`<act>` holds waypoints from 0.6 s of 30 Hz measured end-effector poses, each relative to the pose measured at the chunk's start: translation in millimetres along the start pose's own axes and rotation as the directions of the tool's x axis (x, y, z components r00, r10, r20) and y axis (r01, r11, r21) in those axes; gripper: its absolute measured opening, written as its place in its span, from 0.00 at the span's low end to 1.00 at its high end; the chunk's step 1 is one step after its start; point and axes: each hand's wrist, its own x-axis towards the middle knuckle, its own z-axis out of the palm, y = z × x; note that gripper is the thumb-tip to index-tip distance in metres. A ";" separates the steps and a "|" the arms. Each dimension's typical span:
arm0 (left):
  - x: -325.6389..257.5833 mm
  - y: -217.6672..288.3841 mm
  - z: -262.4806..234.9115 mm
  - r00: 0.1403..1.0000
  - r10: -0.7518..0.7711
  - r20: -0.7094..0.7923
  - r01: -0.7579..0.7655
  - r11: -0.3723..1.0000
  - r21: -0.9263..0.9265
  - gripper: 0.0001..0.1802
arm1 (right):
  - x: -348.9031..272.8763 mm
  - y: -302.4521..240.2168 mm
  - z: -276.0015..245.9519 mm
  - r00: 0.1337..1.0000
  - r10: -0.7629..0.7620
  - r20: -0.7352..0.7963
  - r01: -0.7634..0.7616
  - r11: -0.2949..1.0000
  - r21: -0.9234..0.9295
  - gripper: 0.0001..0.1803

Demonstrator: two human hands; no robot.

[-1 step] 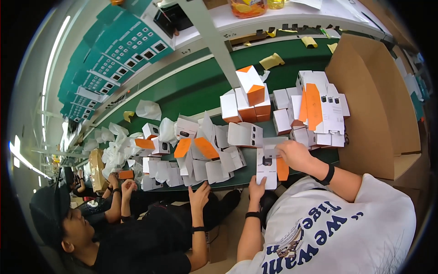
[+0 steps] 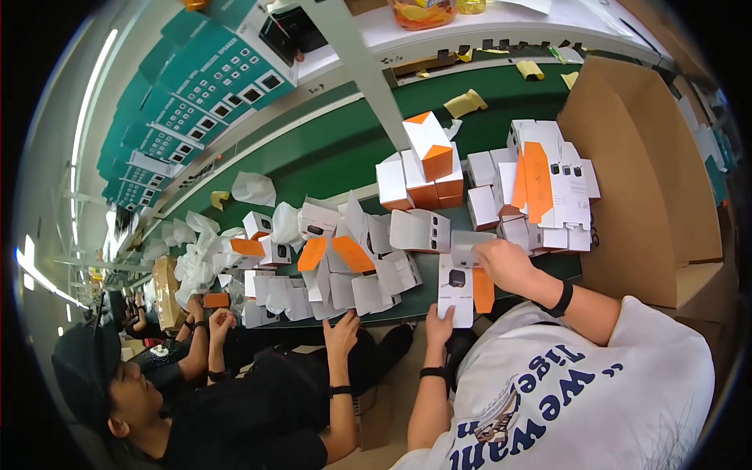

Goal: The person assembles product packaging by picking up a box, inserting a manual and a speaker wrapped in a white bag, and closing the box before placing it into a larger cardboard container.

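My left hand point(image 2: 439, 321) grips the lower end of a flat white carton point(image 2: 456, 288) that has an orange flap and a small dark picture on it. The carton lies over the near edge of the green conveyor belt point(image 2: 345, 149). My right hand point(image 2: 505, 262), a black band on its wrist, closes on the carton's upper end. Just beyond my right hand stands a stack of white and orange flat cartons point(image 2: 548, 184). Folded white and orange boxes point(image 2: 427, 160) are piled up to the left of it.
A person in black sits at my left, one hand point(image 2: 342, 329) on a spread of opened white cartons point(image 2: 345, 274). A tall brown cardboard box point(image 2: 642, 172) stands at the right. White bags point(image 2: 252, 188) lie along the belt. More people work further left.
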 end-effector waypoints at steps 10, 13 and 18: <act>-78.5 31.0 -49.3 0.990 -0.134 -0.038 0.136 0.989 0.057 0.14 | 67.1 -6.2 59.7 0.961 0.274 -0.038 -0.272 0.961 0.054 0.36; -99.4 42.3 -62.6 0.991 -0.100 -0.086 0.108 0.989 0.098 0.14 | 79.6 -11.1 79.3 0.974 0.227 -0.018 -0.223 0.966 0.129 0.36; -113.4 77.3 -74.6 0.991 -0.098 -0.090 0.105 0.991 0.078 0.12 | 80.7 0.1 80.7 0.983 0.181 0.040 -0.178 0.856 0.485 0.33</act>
